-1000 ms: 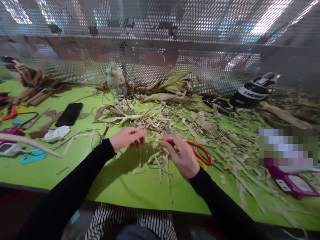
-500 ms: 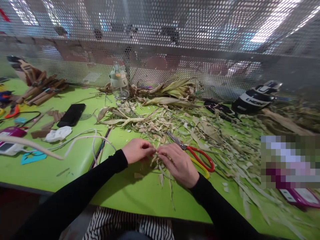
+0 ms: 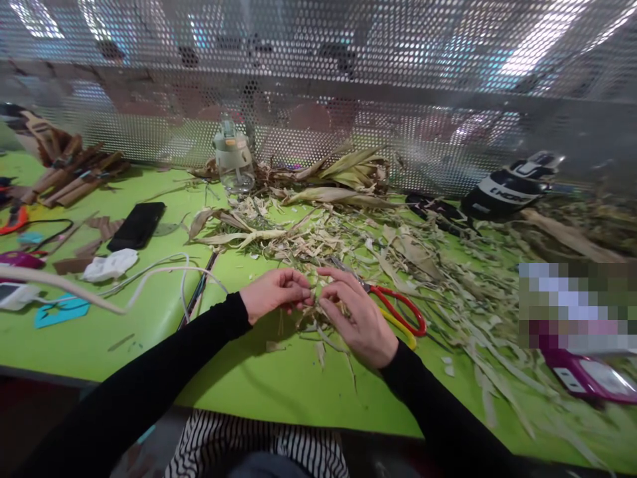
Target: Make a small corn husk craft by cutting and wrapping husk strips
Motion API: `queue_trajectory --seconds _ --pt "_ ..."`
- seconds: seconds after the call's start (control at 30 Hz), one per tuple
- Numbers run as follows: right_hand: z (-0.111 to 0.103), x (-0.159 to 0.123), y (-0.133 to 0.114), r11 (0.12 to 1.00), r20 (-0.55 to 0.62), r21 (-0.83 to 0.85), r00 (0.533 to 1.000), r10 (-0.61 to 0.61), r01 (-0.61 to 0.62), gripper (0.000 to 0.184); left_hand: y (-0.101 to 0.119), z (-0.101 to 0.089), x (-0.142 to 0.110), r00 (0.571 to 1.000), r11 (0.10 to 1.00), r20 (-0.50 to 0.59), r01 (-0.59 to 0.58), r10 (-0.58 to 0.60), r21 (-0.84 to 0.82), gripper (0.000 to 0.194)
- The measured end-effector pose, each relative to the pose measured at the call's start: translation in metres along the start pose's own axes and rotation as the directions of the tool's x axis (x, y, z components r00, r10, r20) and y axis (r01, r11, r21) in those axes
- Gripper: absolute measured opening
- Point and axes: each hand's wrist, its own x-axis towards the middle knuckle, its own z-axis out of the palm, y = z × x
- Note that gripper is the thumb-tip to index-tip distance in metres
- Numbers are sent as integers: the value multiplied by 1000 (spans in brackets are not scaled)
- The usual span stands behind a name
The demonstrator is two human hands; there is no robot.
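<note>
My left hand (image 3: 279,294) is closed in a pinch, with a small pale bit of corn husk at the fingertips; its exact shape is too small to tell. Close by on the right, my right hand (image 3: 359,317) has its fingers apart, thumb and forefinger separated. Beneath both hands lies a little heap of shredded husk (image 3: 318,326), partly covered by the fingers. Scissors (image 3: 403,312) with red and yellow handles rest just beyond my right hand, their blades partly hidden. Dried corn husks (image 3: 343,194) and loose shreds spread over the green table (image 3: 239,378).
A clear bottle (image 3: 235,159) and a black bottle (image 3: 510,189) stand near the perforated metal screen (image 3: 308,66). To the left are a black phone (image 3: 137,226), white cables (image 3: 149,275) and brown rolled pieces (image 3: 74,176). A purple device (image 3: 592,375) sits at the right.
My right hand has drawn slightly away from my left, its fingers spreading from a pinch. The left hand stays pinched, and the view has shifted a little.
</note>
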Motion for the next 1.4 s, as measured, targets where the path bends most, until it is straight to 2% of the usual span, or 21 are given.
queue_trajectory --seconds 0.13,0.23,0.37,0.5,0.6,0.83,0.97,1.03,1.1,1.2,1.27,1.33,1.4 --pt "1 0 -2 998 56 56 998 -17 14 11 -1 0 -1 997 976 -3 -73 75 207 20" --pt "4 -1 -1 997 23 44 998 66 -66 11 -1 3 -3 979 920 -2 -189 202 343 16" --pt "6 -2 0 968 10 144 978 207 -206 13 3 9 -11 917 741 76 -363 391 564 15" --pt "5 -3 0 871 104 365 944 314 -330 12 3 13 -16 831 537 189 -493 522 684 16" --pt "6 -3 1 799 146 471 926 349 -375 11 0 13 -16 804 474 195 -507 562 720 19" --pt "8 -5 0 686 102 600 890 445 -412 21 -4 15 -18 779 446 136 -481 612 755 21" --pt "5 -6 -2 679 121 605 891 437 -415 22 0 17 -21 775 410 134 -463 618 786 20" --pt "3 -7 -3 721 113 567 905 411 -398 21 3 18 -22 804 452 98 -426 587 784 18" --pt "1 -6 -4 794 89 491 927 364 -359 21 6 18 -22 860 574 26 -362 509 735 17" --pt "0 -4 -6 938 -9 270 973 229 -218 14 9 16 -20 948 821 -61 -236 311 520 18" --pt "1 -3 -7 990 -85 95 990 113 -104 5 9 13 -18 987 936 -56 -126 153 330 20" --pt "2 -2 -7 1000 -125 -18 992 22 -24 4 10 9 -16 1000 981 -15 -13 16 193 26" --pt "3 -2 -8 998 -137 -62 990 -28 20 6 11 5 -16 997 987 37 59 -65 152 31"
